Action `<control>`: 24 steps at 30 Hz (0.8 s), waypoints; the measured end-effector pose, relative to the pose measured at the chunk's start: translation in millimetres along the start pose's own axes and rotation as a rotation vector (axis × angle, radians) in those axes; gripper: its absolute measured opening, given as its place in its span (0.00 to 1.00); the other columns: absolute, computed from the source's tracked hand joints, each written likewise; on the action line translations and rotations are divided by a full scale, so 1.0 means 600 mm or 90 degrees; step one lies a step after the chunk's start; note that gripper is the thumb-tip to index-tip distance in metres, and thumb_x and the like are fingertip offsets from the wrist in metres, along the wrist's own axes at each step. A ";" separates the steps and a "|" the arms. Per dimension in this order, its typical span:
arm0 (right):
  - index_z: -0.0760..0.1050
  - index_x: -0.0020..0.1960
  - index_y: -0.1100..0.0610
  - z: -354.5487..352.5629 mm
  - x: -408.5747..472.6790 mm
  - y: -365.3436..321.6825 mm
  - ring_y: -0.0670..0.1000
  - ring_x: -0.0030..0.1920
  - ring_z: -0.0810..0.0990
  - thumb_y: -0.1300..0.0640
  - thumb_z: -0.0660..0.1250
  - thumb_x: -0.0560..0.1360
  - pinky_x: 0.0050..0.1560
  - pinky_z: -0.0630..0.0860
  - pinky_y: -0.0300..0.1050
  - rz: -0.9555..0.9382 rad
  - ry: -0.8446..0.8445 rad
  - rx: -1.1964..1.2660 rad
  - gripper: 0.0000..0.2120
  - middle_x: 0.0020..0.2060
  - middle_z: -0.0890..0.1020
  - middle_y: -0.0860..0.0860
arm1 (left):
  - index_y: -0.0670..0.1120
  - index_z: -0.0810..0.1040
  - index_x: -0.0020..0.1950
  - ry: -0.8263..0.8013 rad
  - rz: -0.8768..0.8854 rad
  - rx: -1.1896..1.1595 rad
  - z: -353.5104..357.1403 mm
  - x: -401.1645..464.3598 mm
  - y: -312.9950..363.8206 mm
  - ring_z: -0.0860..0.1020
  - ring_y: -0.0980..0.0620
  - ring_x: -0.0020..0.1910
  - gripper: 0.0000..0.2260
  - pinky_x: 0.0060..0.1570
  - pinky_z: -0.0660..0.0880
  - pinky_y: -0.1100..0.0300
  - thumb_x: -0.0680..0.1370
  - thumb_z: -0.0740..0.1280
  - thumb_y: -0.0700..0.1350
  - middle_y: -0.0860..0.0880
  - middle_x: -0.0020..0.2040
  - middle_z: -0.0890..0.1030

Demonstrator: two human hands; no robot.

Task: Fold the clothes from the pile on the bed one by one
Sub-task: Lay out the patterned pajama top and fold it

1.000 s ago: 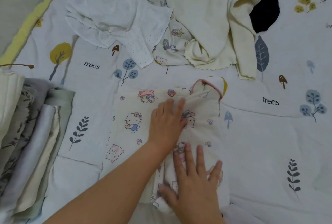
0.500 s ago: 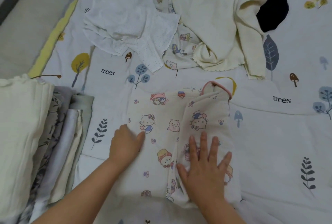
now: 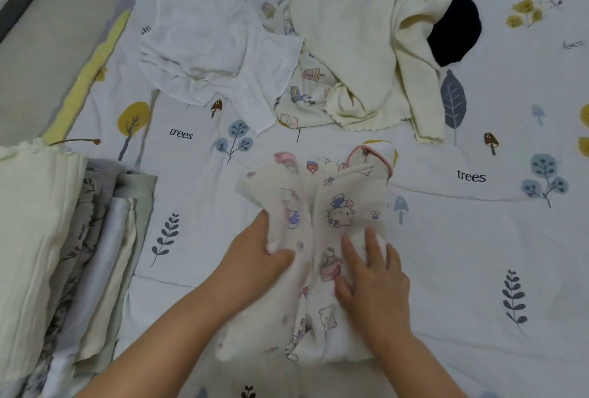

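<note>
The cartoon-print garment (image 3: 318, 238) is laid flat on the bedsheet (image 3: 446, 254), in the lower middle of the view, with its pink-trimmed neck opening (image 3: 369, 158) pointed away from the person. Its left edge is gripped by the left hand (image 3: 258, 257): the fingers are tucked under the cloth and the thumb is closed over the top, so a flap of fabric is lifted and blurred there (the fingertips themselves are hidden by the cloth). The right half of the garment is pressed down by the right hand (image 3: 373, 279), palm flat, fingers straight and slightly spread across the print.

Beyond the garment, toward the top of the view, the pile of unfolded clothes is seen. A cream knit top (image 3: 360, 56) is draped in a heap, and beneath it a second printed piece (image 3: 302, 91) is partly covered. Just to the left, and overlapping that piece, a crumpled white dotted garment (image 3: 216, 56) is spread. Behind the cream top, at its right, a dark navy item (image 3: 455, 34) is half hidden.

At the left edge of the view a stack of folded fabrics (image 3: 63, 254) is piled, cream on top with grey and floral layers showing at its side. It is kept well apart from the garment being handled.
</note>
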State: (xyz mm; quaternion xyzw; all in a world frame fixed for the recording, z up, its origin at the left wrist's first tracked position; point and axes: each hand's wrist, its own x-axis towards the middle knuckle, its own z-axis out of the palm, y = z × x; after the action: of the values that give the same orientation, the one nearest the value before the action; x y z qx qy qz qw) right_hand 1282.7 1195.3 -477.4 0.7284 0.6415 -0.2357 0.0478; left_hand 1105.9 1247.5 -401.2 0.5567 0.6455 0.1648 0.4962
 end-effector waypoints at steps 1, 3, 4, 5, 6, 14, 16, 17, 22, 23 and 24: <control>0.49 0.75 0.38 -0.001 0.004 0.003 0.56 0.74 0.50 0.39 0.52 0.77 0.65 0.63 0.48 -0.018 0.011 -0.002 0.28 0.76 0.45 0.48 | 0.57 0.68 0.60 -0.014 0.026 0.020 0.016 -0.003 0.016 0.77 0.64 0.47 0.19 0.43 0.71 0.76 0.73 0.66 0.40 0.61 0.51 0.78; 0.59 0.73 0.41 -0.010 0.009 0.014 0.55 0.73 0.56 0.43 0.56 0.78 0.67 0.64 0.45 -0.033 0.002 0.087 0.24 0.76 0.53 0.49 | 0.53 0.67 0.66 -0.062 0.062 0.033 0.056 -0.003 0.042 0.78 0.55 0.53 0.21 0.50 0.73 0.66 0.74 0.65 0.41 0.55 0.56 0.78; 0.68 0.70 0.46 -0.018 0.010 0.022 0.53 0.70 0.64 0.49 0.59 0.78 0.65 0.66 0.44 -0.025 -0.005 0.234 0.20 0.73 0.63 0.52 | 0.52 0.66 0.68 -0.096 0.074 0.030 0.080 -0.001 0.052 0.76 0.55 0.56 0.22 0.54 0.71 0.64 0.75 0.64 0.42 0.54 0.59 0.77; 0.77 0.61 0.50 -0.033 0.008 0.032 0.51 0.62 0.73 0.55 0.60 0.78 0.59 0.72 0.42 0.013 -0.014 0.427 0.13 0.65 0.75 0.53 | 0.52 0.65 0.69 -0.133 0.076 0.020 0.103 0.003 0.057 0.74 0.56 0.58 0.20 0.57 0.69 0.63 0.77 0.62 0.43 0.55 0.59 0.76; 0.81 0.48 0.51 -0.049 0.004 0.041 0.49 0.52 0.79 0.58 0.59 0.78 0.49 0.75 0.38 0.075 -0.026 0.619 0.11 0.52 0.83 0.51 | 0.50 0.67 0.67 -0.167 0.067 0.012 0.125 0.009 0.058 0.74 0.55 0.57 0.16 0.59 0.69 0.61 0.79 0.60 0.44 0.53 0.59 0.76; 0.73 0.52 0.46 -0.057 -0.025 0.042 0.46 0.46 0.80 0.51 0.70 0.71 0.41 0.75 0.35 0.171 -0.060 0.702 0.11 0.50 0.80 0.48 | 0.44 0.68 0.68 -0.263 -0.203 -0.361 0.174 0.053 0.037 0.79 0.52 0.47 0.16 0.51 0.76 0.61 0.83 0.51 0.44 0.49 0.52 0.79; 0.67 0.64 0.51 -0.034 -0.030 0.033 0.51 0.62 0.72 0.51 0.74 0.66 0.58 0.73 0.46 0.147 -0.069 0.557 0.29 0.62 0.71 0.51 | 0.43 0.69 0.67 -0.300 -0.230 -0.367 0.165 0.064 0.038 0.80 0.54 0.50 0.15 0.50 0.77 0.64 0.82 0.52 0.42 0.50 0.53 0.80; 0.63 0.68 0.55 -0.028 -0.030 0.030 0.53 0.67 0.66 0.51 0.75 0.64 0.64 0.69 0.51 0.163 -0.075 0.499 0.36 0.67 0.65 0.53 | 0.43 0.70 0.66 -0.307 -0.221 -0.337 0.160 0.068 0.040 0.80 0.54 0.49 0.15 0.50 0.77 0.64 0.82 0.52 0.41 0.51 0.52 0.80; 0.64 0.62 0.56 -0.025 -0.020 0.040 0.53 0.60 0.70 0.55 0.73 0.65 0.55 0.69 0.44 0.187 -0.061 0.479 0.30 0.61 0.65 0.50 | 0.47 0.75 0.62 0.023 0.202 0.230 0.123 0.091 0.039 0.71 0.61 0.42 0.20 0.39 0.70 0.62 0.72 0.61 0.35 0.53 0.52 0.76; 0.65 0.59 0.54 -0.026 -0.017 0.045 0.52 0.57 0.72 0.56 0.72 0.65 0.53 0.70 0.43 0.177 -0.057 0.495 0.26 0.57 0.67 0.49 | 0.50 0.72 0.66 0.075 0.251 0.313 0.115 0.099 0.036 0.67 0.59 0.48 0.24 0.38 0.67 0.62 0.69 0.63 0.39 0.51 0.55 0.71; 0.67 0.57 0.53 -0.029 -0.013 0.049 0.51 0.55 0.74 0.56 0.72 0.66 0.53 0.71 0.44 0.173 -0.059 0.513 0.22 0.55 0.69 0.48 | 0.53 0.69 0.69 0.088 0.256 0.360 0.109 0.107 0.032 0.64 0.57 0.52 0.27 0.39 0.66 0.62 0.69 0.63 0.43 0.50 0.57 0.67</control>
State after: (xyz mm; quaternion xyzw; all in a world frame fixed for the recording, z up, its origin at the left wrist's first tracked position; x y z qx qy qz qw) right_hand 1315.5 1189.6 -465.9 0.7555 0.3933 -0.4916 -0.1815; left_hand 1177.7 1288.4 -445.3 0.7755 0.5752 0.1115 0.2351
